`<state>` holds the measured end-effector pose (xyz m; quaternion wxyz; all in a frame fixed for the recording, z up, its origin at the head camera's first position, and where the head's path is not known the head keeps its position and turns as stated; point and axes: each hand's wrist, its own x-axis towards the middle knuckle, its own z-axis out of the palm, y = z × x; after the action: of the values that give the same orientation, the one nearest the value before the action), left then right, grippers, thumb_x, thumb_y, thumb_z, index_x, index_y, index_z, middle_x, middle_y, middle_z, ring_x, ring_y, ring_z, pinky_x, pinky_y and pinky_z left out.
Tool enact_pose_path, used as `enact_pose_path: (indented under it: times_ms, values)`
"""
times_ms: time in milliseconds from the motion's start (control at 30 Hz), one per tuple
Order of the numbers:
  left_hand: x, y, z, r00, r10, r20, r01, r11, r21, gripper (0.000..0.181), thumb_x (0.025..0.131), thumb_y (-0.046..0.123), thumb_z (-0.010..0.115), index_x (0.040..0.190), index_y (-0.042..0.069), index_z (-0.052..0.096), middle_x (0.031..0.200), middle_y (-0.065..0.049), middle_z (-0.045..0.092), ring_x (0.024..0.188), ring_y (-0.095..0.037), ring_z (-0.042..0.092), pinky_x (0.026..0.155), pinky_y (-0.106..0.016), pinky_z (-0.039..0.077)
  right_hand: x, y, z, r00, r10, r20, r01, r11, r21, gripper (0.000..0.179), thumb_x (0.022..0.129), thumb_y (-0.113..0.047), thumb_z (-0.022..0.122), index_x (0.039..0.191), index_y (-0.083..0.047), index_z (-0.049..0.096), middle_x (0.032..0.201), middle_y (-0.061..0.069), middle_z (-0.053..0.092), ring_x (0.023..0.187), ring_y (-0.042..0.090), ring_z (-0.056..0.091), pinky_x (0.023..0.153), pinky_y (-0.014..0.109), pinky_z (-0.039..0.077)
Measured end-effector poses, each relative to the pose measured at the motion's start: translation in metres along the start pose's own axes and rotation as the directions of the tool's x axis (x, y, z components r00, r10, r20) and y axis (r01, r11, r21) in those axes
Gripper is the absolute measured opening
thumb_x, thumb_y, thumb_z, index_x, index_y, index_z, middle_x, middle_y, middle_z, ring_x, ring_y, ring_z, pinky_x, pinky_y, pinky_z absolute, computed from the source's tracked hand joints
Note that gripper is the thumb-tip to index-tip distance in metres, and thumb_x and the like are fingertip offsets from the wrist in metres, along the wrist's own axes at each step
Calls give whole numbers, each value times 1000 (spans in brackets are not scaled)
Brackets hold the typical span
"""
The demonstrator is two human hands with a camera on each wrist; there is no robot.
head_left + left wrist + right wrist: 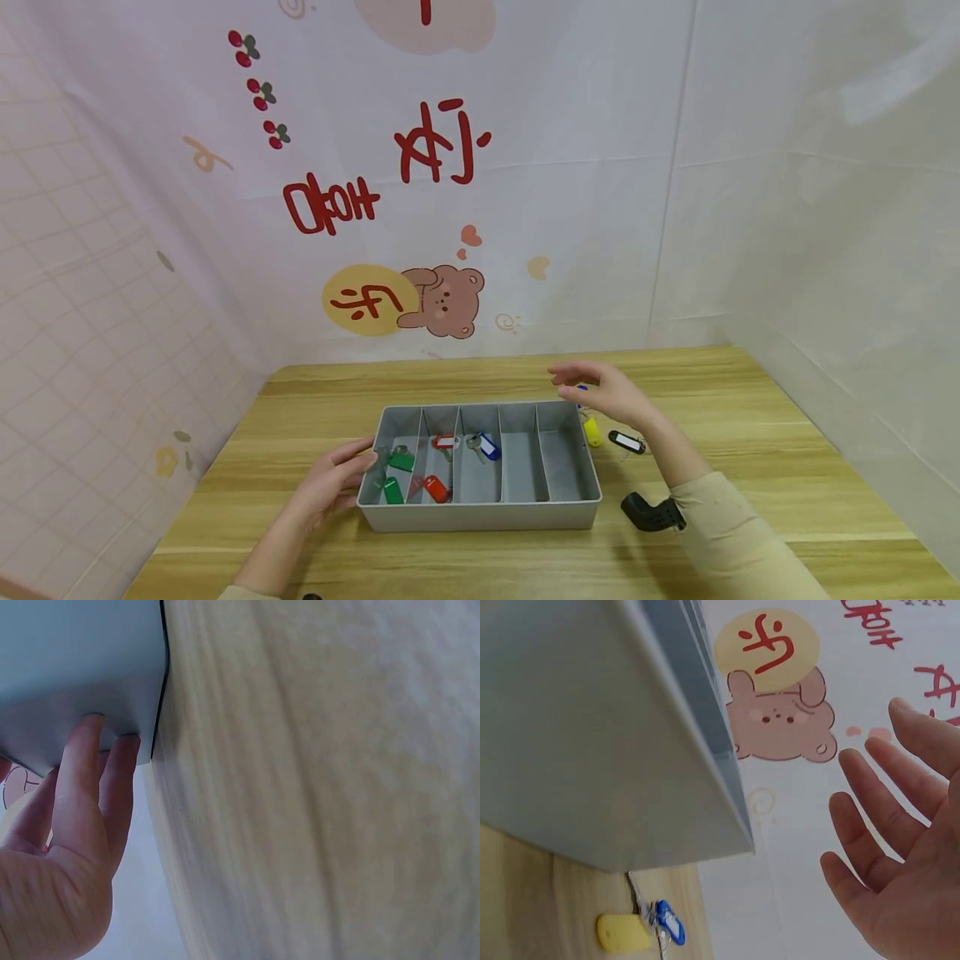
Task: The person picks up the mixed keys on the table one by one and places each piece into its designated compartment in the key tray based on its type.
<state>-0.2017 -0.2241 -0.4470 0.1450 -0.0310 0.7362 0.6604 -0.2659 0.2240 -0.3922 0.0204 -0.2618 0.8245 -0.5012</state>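
A grey divided box (480, 518) stands on the table. My left hand (330, 483) rests its fingertips against the box's left end, fingers extended, as the left wrist view also shows. Green key tags (401, 460) lie in the leftmost compartment, red key tags (437, 489) in the second, and a blue key tag (488, 447) with a key in the third. Above the back right corner, my right hand (607, 393) hovers with spread, slightly bent fingers and nothing in them. Beside the box's right end lie a yellow key tag (592, 432) and another blue key tag (670, 922).
Farther right on the wooden table (300, 408) is a black key tag (627, 442), close to my right forearm. A black curved piece (648, 512) sticks out at my right sleeve. White printed cloth (585, 208) hangs behind the table and along its sides.
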Motion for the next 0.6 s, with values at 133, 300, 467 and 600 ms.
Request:
enact_pose_path:
  times_ms: [133,300,467,600]
  values:
    - [0,0,0,1000,-1,-3,1,1000,-8,68,98,26,63,152,-1,33,121,-16,67,97,-27,69,73,-38,59,-1,8,-5,999,11,-43,-10,1000,7,38,96,-16,67,132,-4,61,118,15,66,107,27,60,84,30,53]
    - [-1,0,1,1000,-7,-9,7,1000,-11,68,98,26,64,152,-1,33,121,-17,67,97,-26,70,72,-38,59,0,18,-9,995,35,-98,-35,999,0,38,97,-15,66,132,-2,61,117,15,67,102,24,62,83,27,52]
    - [-1,0,1,1000,-10,-13,10,1000,-8,67,98,27,63,152,0,34,120,-16,67,95,-25,70,72,-38,59,1,26,-11,985,62,-160,-61,998,16,38,98,-16,65,132,0,60,116,19,66,100,26,64,84,29,52]
    - [-1,0,1,1000,-11,-14,11,1000,-11,68,98,27,64,152,-1,34,121,-17,67,96,-26,70,72,-39,59,0,32,-12,976,86,-202,-81,996,35,40,98,-17,64,133,2,59,119,26,63,99,24,62,84,31,51]
